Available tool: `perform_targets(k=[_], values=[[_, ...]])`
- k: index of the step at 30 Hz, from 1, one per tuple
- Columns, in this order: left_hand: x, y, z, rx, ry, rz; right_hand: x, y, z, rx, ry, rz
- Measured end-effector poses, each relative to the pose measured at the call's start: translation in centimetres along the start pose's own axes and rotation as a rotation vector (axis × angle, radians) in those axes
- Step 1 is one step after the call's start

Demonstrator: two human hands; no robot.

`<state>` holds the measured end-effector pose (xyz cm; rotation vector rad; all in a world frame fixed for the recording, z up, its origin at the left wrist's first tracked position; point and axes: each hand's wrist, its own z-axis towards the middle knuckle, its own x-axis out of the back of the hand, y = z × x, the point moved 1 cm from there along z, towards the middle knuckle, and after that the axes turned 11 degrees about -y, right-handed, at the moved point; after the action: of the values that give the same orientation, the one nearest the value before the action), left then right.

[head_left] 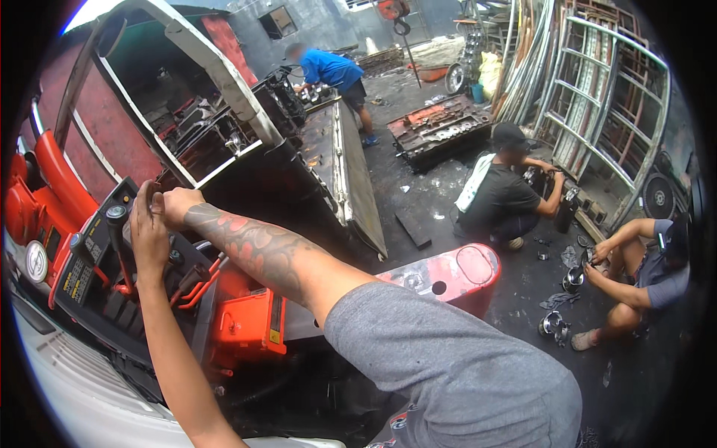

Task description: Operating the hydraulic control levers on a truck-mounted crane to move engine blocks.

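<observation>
Over a black control panel (75, 280) on a red machine, my left hand (148, 235) is raised with its fingers stretched upward. It is beside a black lever with a round knob (116, 215); whether it touches the lever is unclear. My right hand (179, 206), on a tattooed arm with a grey sleeve, reaches across to meet the left hand. Its fingers are mostly hidden behind the left hand. A second knobbed lever (81, 245) stands farther left on the panel. Red bent handles (200, 287) lie just right of my left wrist, above an orange-red box (243, 322).
A person in blue (332, 71) bends over engine parts. Two people (500, 187) (635, 276) work low down at the right, among metal parts (553, 325). A red machine part (455, 272) juts beyond my right arm. An engine block (441, 133) and a hanging hook (402, 28) are farther back.
</observation>
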<state>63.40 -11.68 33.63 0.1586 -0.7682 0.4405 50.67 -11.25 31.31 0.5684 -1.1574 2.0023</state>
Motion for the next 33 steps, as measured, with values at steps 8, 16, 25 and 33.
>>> perform_targets(k=[8,16,25,33], values=[[-4.1,-9.7,5.4,0.41,-0.201,-0.056,0.7,0.4,-4.2,-0.007,-0.139,-0.457],[-6.1,-16.9,9.6,0.533,-0.39,-0.129,10.4,5.7,-27.9,-0.014,-0.225,-0.409],[-7.5,-25.8,13.6,0.61,-0.47,-0.099,14.3,11.8,-54.9,-0.602,0.576,-0.106],[-7.2,-19.7,10.6,0.592,-0.447,-0.233,6.8,16.4,-52.6,-0.504,0.546,-0.385]])
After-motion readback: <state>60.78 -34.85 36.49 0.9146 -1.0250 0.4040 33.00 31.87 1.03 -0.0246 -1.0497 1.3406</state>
